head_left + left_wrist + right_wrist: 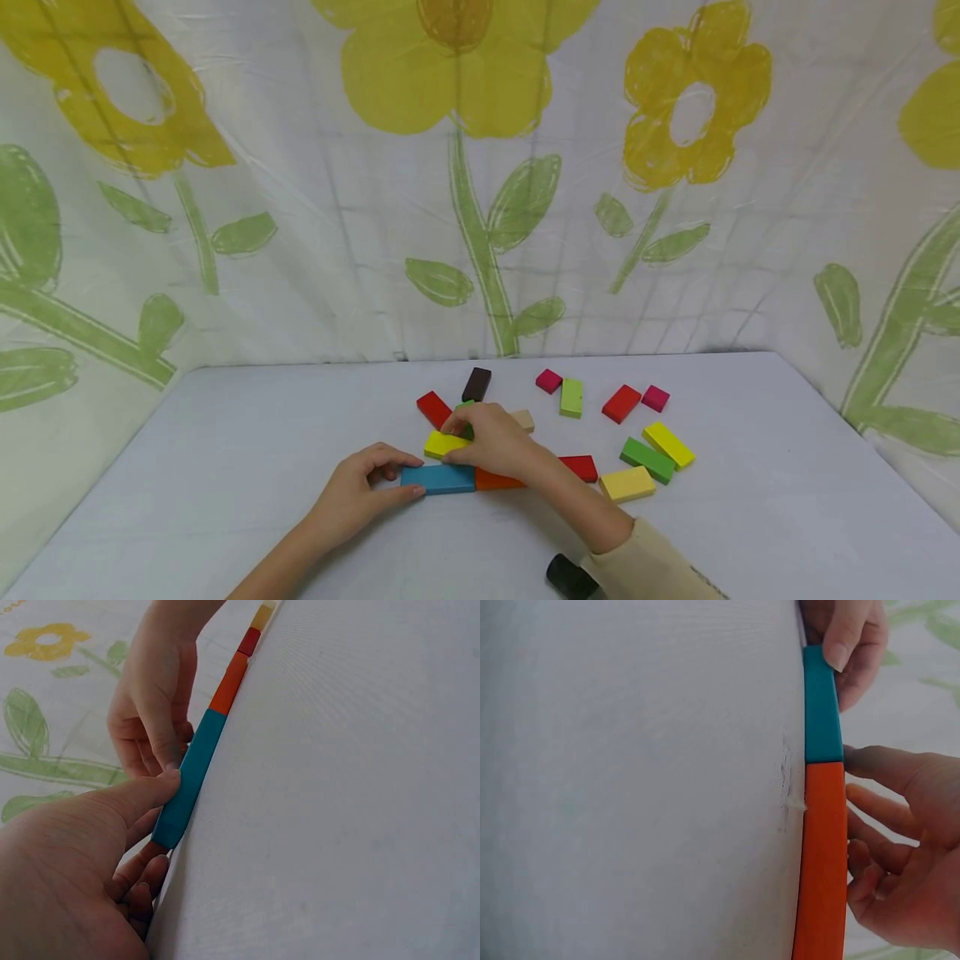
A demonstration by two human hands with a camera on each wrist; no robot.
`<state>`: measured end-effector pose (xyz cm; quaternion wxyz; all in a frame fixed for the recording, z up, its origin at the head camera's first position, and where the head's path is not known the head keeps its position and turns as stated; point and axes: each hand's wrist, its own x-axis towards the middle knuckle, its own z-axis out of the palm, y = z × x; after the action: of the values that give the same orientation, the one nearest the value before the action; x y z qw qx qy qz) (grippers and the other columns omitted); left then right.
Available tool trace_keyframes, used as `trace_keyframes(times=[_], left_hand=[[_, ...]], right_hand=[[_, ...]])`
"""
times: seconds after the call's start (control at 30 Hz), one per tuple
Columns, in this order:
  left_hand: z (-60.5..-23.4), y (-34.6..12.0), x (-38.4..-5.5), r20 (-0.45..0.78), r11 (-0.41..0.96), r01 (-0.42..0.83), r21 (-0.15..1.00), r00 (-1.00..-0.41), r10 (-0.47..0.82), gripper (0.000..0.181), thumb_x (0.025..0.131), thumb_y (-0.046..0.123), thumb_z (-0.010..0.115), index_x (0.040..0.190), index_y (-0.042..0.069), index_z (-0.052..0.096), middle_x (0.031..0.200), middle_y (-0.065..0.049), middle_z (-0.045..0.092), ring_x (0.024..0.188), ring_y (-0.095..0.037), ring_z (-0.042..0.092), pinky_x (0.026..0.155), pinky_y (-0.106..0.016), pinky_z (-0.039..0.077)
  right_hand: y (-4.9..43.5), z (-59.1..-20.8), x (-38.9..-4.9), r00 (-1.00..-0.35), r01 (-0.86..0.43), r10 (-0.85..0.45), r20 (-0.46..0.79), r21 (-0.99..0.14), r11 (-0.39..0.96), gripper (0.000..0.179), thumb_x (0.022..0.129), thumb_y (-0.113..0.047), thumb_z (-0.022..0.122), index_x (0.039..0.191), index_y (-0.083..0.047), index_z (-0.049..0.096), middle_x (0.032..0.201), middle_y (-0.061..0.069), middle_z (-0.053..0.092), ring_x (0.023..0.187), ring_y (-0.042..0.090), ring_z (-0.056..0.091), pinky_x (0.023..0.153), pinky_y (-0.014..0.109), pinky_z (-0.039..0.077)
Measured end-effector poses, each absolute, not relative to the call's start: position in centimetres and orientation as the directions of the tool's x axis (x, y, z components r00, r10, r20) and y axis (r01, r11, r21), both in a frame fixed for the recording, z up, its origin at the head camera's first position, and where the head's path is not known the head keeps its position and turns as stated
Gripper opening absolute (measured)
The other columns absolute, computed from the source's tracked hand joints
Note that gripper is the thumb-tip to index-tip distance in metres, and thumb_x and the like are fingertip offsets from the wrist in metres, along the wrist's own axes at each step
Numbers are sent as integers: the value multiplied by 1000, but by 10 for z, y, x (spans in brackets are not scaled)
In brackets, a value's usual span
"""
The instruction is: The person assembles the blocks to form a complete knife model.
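A long blue block (437,479) lies end to end with an orange block (498,481) on the table. My left hand (363,487) grips the blue block's left end, thumb on the near side, index finger at the far edge. Just behind the blue block, my right hand (495,437) pinches a yellow block (444,444) between thumb and fingers, hiding its right end. In the right wrist view the orange block (822,862) and blue block (823,705) conceal what those fingers hold. A green block (466,406) is partly covered by the right hand.
Right of the orange block, a red block (579,468) and a pale yellow block (627,483) continue the row. Behind stand a dark brown block (477,384), a red block (433,410) and several other coloured blocks. A black cylindrical object (570,577) shows by the right sleeve.
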<state>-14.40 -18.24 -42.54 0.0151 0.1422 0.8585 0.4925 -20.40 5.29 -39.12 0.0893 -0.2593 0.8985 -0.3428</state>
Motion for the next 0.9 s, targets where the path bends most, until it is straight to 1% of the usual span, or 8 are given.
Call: trace_keyframes(times=[0.17, 0.33, 0.4, 0.53, 0.73, 0.9], left_hand=[[-425, -182, -142, 121, 464, 234, 854, -958, 259, 23, 89, 24, 86, 109, 16, 80, 97, 2, 67, 89, -10, 56, 78, -21, 49], [-425, -181, -143, 111, 466, 223, 856, -960, 256, 23, 88, 23, 87, 109, 16, 80, 97, 2, 67, 90, -11, 57, 79, -21, 50], [-424, -181, -144, 105, 474, 220, 853, -961, 258, 23, 89, 24, 86, 109, 16, 80, 97, 2, 67, 90, -11, 57, 79, -21, 50], [-423, -181, -144, 94, 481, 209, 852, -963, 252, 23, 89, 25, 86, 109, 16, 81, 98, 2, 67, 91, -12, 57, 79, -21, 50], [-422, -180, -144, 82, 481, 187, 856, -970, 231, 23, 87, 23, 88, 108, 17, 81, 97, 2, 67, 91, -12, 56, 79, -21, 49], [-421, -179, -143, 68, 489, 170, 856, -973, 220, 24, 86, 23, 89, 108, 17, 81, 95, 2, 65, 91, -12, 56, 79, -21, 48]], right_hand=[[52, -389, -206, -852, -389, -523, 2, -670, 632, 30, 91, -18, 85, 117, -6, 77, 106, 3, 73, 101, 20, 64, 90, 31, 57], [55, -380, -207, -854, -377, -520, -3, -685, 623, 31, 92, -19, 83, 120, -6, 77, 109, 4, 75, 103, 20, 64, 91, 37, 58], [57, -374, -206, -856, -374, -517, -1, -689, 620, 31, 92, -19, 83, 120, -7, 77, 109, 3, 75, 103, 20, 64, 90, 38, 58], [63, -365, -204, -854, -379, -521, 9, -696, 609, 30, 92, -16, 83, 120, -7, 77, 110, 3, 75, 104, 20, 64, 90, 35, 58], [82, -358, -203, -852, -401, -523, 27, -676, 618, 31, 92, -16, 82, 121, -8, 77, 112, 3, 74, 99, 18, 61, 81, 26, 55], [106, -354, -202, -852, -417, -521, 49, -666, 619, 31, 92, -15, 81, 122, -9, 76, 114, 4, 73, 96, 16, 59, 77, 23, 53]])
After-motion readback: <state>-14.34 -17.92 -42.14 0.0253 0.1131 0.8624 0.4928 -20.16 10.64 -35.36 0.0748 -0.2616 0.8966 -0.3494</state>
